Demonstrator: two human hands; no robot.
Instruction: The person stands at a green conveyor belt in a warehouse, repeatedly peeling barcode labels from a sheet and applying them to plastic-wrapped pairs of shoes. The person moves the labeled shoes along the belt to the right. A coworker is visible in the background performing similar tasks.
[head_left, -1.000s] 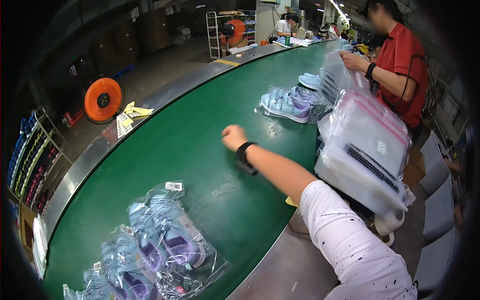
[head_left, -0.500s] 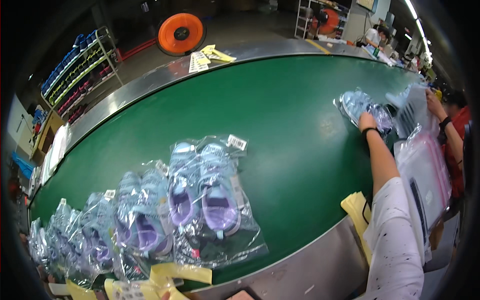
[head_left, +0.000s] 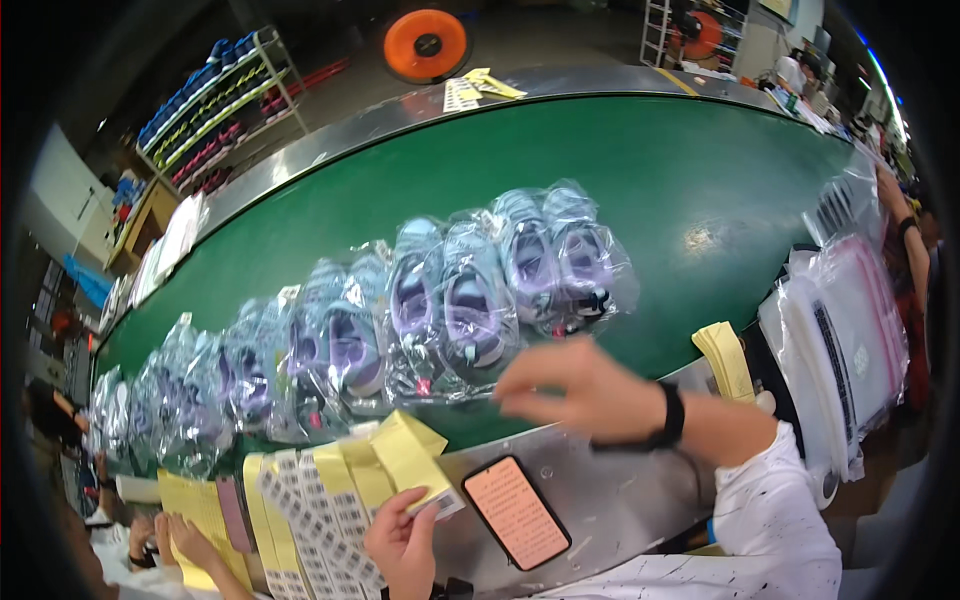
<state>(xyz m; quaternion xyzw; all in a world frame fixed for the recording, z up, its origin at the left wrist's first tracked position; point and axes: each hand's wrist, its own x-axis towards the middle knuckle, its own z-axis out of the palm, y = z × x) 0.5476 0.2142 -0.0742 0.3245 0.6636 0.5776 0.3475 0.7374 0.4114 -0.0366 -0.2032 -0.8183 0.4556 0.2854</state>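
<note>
My left hand (head_left: 402, 545), near the belt's front edge, pinches a folded yellow label strip (head_left: 405, 455) that carries a white barcode label. Smeared by motion, my right hand (head_left: 585, 390) hovers over the near edge with its fingers pointing left; whether they hold anything is unclear. Just beyond it lies a light-blue shoe pair (head_left: 545, 255) with purple linings, in a clear bag. Beside that, another bagged shoe pair (head_left: 450, 290) heads a row of similar pairs running left along the green belt (head_left: 700, 160).
A phone (head_left: 517, 512) with a lit screen lies on the metal ledge, beside barcode label sheets (head_left: 320, 500). Another yellow label stack (head_left: 724, 362) and clear plastic bags (head_left: 835, 340) are at right. Co-workers' hands show at left (head_left: 190, 545) and right (head_left: 890, 195).
The view has shifted. My right hand has left the bagged shoes at the far right and come back to the near edge. That pair now ends the row. My left hand shows with labels.
</note>
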